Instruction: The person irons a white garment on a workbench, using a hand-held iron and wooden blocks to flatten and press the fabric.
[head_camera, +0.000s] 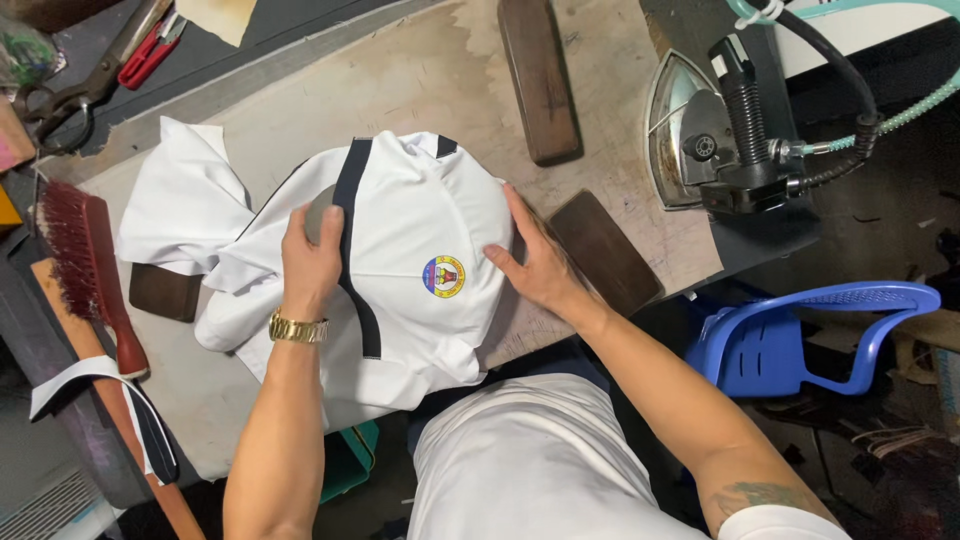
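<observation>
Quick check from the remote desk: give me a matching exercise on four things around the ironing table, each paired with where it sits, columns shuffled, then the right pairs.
Things:
1. steam iron
2. brush
3. blue plastic chair
4. white garment

Places:
A. under both hands, the left hand and the right hand, in the middle of the table
B. off the table, lower right
C. at the table's left edge, red bristles
D. on its stand at the upper right

Pairs: 1-D, 2-C, 3-B, 4-A
</observation>
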